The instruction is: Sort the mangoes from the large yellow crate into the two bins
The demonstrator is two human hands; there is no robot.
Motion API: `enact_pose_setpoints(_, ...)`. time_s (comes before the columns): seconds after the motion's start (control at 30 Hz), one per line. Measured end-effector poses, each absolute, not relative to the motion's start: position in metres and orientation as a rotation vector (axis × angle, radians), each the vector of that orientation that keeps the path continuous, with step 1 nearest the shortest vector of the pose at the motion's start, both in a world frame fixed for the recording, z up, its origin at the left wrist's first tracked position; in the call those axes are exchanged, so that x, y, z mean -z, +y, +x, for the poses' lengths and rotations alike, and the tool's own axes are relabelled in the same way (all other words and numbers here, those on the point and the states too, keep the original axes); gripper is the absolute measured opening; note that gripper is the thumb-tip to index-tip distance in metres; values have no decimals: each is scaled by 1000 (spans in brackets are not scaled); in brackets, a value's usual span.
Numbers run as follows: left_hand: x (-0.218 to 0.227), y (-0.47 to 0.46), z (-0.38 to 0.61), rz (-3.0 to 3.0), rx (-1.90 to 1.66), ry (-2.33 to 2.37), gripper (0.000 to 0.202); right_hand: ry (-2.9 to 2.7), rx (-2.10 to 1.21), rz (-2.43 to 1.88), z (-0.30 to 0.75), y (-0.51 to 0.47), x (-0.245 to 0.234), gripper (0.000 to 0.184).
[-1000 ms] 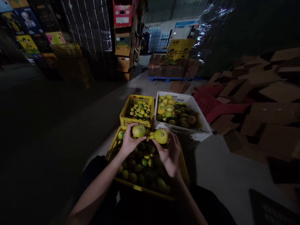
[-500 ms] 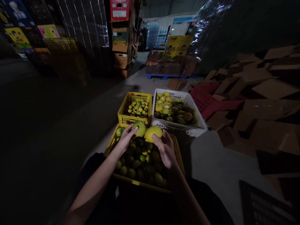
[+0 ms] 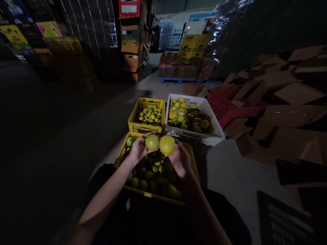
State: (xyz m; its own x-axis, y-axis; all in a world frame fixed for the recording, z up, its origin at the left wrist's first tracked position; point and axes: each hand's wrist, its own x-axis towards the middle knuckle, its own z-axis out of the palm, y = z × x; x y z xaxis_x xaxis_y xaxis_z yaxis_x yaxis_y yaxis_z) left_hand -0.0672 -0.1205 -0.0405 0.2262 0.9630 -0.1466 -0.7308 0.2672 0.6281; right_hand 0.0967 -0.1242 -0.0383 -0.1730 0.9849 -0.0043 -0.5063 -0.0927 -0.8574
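My left hand (image 3: pixel 138 148) is closed round a yellow-green lemon (image 3: pixel 152 142). In my right hand (image 3: pixel 181 158) is a yellower lemon (image 3: pixel 167 145), gripped from its right side. The two fruits are side by side, nearly touching, above a yellow crate (image 3: pixel 163 200) of mostly green lemons in shadow. Beyond it, a smaller-looking yellow crate (image 3: pixel 130 125) holds small yellow and green lemons (image 3: pixel 150 115). To its right a white crate (image 3: pixel 217 131) contains yellow lemons on the left and darker ones on the right.
Flattened and open cardboard boxes (image 3: pixel 286 115) are heaped on the right, with a red crate (image 3: pixel 224 105) against them. Behind stands a blue pallet (image 3: pixel 178 81) carrying cartons. Stacked boxes (image 3: pixel 130 41) rise at the back. Dark floor lies to the left.
Both lemons have been turned in my fingers, so other sides of them now face me. My hands stay over the near crate, and the view has tipped slightly.
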Motion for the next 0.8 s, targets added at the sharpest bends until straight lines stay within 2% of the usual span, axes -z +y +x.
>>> enact_pose_setpoints(0.3,43,-121,-60,438,-1283,765,25,-709,-1633,-835,85,-124,47,29)
enact_pose_setpoints(0.43,39,-123,-58,519,-1168,693,34,-724,-1655,-805,84,-129,47,31)
enact_pose_setpoints(0.57,39,-129,-55,467,-1116,562,39,-746,-1729,-662,87,-130,47,41)
enact_pose_setpoints(0.8,44,-135,-51,136,-1194,458,15,-656,-1837,-616,94,-127,43,37)
